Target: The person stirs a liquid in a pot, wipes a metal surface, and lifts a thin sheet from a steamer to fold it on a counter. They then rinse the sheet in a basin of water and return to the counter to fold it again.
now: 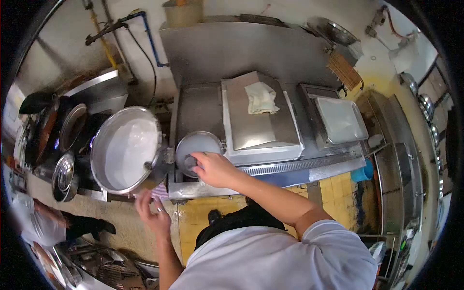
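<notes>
A ladle (189, 162) is being gripped by the right hand (212, 169) inside a small white-filled bowl (197, 145) at the counter's (270, 169) near-left corner. The left hand (152, 212), fingers spread, is being held under the large pot (126, 149).

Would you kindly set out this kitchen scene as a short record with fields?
place: kitchen with a steel steamer counter
right hand: reaching into a small round bowl of white liquid, gripping something small in it
left hand: open, below a large pot, near a striped cloth
large pot: holds white liquid, beside the bowl
on steamer lid: a crumpled white cloth
right of lid: a white tray
elsewhere: another person's sleeve at lower left
</notes>
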A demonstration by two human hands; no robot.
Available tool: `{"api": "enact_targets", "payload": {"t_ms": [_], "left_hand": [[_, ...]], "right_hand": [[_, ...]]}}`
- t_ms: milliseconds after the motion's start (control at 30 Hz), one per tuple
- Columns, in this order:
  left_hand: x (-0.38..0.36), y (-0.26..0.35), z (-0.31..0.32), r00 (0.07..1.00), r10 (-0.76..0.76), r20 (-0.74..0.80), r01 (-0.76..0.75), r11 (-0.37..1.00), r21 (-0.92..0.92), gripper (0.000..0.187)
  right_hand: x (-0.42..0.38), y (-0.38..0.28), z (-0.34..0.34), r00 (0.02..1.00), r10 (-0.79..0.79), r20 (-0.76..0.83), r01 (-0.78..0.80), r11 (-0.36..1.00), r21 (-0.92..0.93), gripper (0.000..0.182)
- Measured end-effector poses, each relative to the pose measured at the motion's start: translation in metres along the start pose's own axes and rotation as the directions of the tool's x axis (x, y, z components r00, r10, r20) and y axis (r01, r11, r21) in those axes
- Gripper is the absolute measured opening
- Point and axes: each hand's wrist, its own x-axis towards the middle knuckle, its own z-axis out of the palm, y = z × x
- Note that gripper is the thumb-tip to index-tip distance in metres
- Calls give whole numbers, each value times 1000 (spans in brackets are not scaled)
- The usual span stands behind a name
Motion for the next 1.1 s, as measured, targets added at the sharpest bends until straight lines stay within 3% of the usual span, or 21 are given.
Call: {"api": "enact_targets", "payload": {"t_ms": [33, 100, 133, 233, 267, 367, 433, 500, 600, 733, 767, 800, 900, 1000, 1100], "left_hand": [[-14, 12, 12, 994, -82, 68, 87, 993, -79, 20], [-34, 44, 44, 978, -106, 178, 121, 990, -78, 17], [-42, 56, 61, 963, -109, 247, 151, 975, -161, 18], [-60, 84, 117, 881, -110, 460, 225, 953, -202, 18], [-68, 88, 139, 791, -232, 566, 395, 901, -182, 17], [-66, 129, 195, 644, -222, 732, 471, 869, -151, 18], [-62, 145, 237, 608, -51, 793, 323, 928, -188, 20], [-52, 183, 272, 557, -60, 828, 293, 947, -129, 21], [-46, 232, 316, 573, 73, 816, 231, 941, -246, 22], [-65, 268, 352, 531, 112, 840, 253, 925, -284, 23], [-70, 276, 355, 509, 122, 852, 249, 927, -281, 23], [-74, 282, 356, 488, 129, 863, 247, 928, -278, 23], [-88, 285, 365, 452, 108, 885, 282, 924, -257, 23], [-85, 297, 366, 391, -12, 920, 369, 918, -145, 22], [-81, 303, 367, 437, 24, 899, 293, 941, -167, 22]], "right_hand": [[-12, 21, -9, 1000, 25, -8, -25, 1000, 7, 42], [-37, 66, -29, 991, 134, 28, -135, 990, 42, 40], [-51, 89, -39, 981, 187, 46, -189, 980, 61, 39], [-95, 155, -70, 948, 317, -36, -315, 948, 50, 35], [-107, 172, -83, 937, 348, -45, -345, 937, 53, 34], [-131, 214, -125, 912, 403, -76, -398, 915, 71, 32], [-140, 235, -146, 904, 412, -115, -403, 910, 96, 30], [-145, 255, -171, 874, 464, -145, -454, 886, 97, 31], [-155, 303, -219, 834, 497, -240, -488, 867, 103, 35], [-176, 384, -277, 714, 504, -485, -640, 751, -161, 45], [-180, 398, -290, 650, 620, -440, -726, 677, -119, 50], [-191, 422, -293, 672, 529, -518, -695, 693, -194, 54], [-213, 463, -305, 613, 600, -514, -762, 622, -182, 65], [-223, 479, -312, 515, 820, -251, -856, 479, -193, 69], [-226, 481, -314, 491, 809, -322, -869, 480, -120, 67]]}}
